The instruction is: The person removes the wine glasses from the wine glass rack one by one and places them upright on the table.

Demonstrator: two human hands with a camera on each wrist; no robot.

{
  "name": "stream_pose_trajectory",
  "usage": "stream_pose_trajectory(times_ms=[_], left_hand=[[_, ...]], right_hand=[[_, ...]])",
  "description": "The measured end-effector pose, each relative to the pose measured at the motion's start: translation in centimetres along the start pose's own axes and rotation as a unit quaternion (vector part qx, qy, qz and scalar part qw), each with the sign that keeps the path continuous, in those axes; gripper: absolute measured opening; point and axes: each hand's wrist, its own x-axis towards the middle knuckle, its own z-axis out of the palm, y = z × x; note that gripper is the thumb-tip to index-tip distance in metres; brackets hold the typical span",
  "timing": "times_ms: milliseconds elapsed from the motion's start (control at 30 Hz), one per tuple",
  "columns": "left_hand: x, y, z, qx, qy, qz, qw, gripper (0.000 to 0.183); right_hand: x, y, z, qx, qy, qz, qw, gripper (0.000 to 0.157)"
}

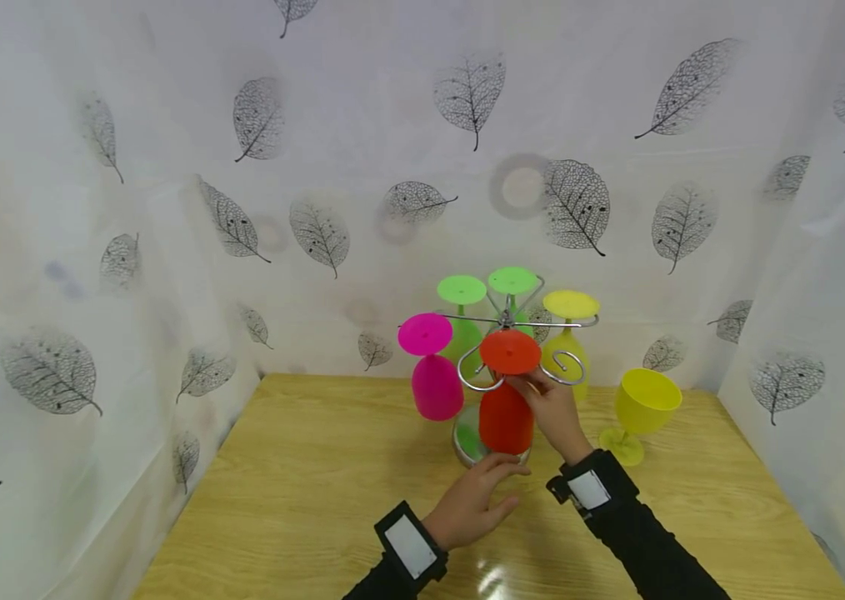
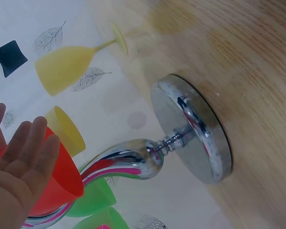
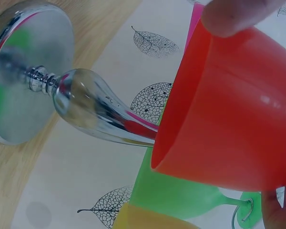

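A red plastic goblet (image 1: 507, 419) hangs upside down by its foot at the front of a chrome goblet rack (image 1: 507, 317). My right hand (image 1: 553, 412) grips it close to the stem, just under the foot; the rack's wires hide part of the fingers. In the right wrist view, the goblet's bowl (image 3: 233, 109) fills the right side, with fingers at its edges. Below the rim, my left hand (image 1: 471, 502) reaches out with its fingers straight and holds nothing. The left wrist view has those fingers before the red bowl (image 2: 66, 179).
A pink goblet (image 1: 437, 387), two green goblets (image 1: 462, 290) and a yellow goblet (image 1: 571, 304) hang from the rack's other arms. Another yellow goblet (image 1: 647, 402) stands upright on the wooden table (image 1: 302, 483), right of the rack. The rack's round base (image 2: 214, 138) sits on the table.
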Motion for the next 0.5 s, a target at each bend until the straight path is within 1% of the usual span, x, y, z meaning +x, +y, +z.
stream_pose_trajectory(times_ms=[167, 333, 400, 500], left_hand=[[-0.26, -0.26, 0.02, -0.008, -0.005, -0.011, 0.9999, 0.037], [-0.67, -0.39, -0.18, -0.015, -0.01, -0.024, 0.9996, 0.039], [-0.8, -0.53, -0.27, -0.017, -0.004, -0.022, 0.9996, 0.04], [-0.87, -0.83, -0.37, -0.004, 0.02, -0.002, 0.9998, 0.037]], right_hand=[[-0.5, -0.09, -0.47, -0.008, -0.001, -0.028, 1.0, 0.028], [-0.72, -0.12, -0.73, 0.012, -0.002, -0.071, 0.997, 0.027], [-0.84, -0.18, -0.79, 0.028, -0.003, -0.081, 0.996, 0.027], [-1.12, -0.31, -0.85, 0.043, -0.002, -0.087, 0.995, 0.024]])
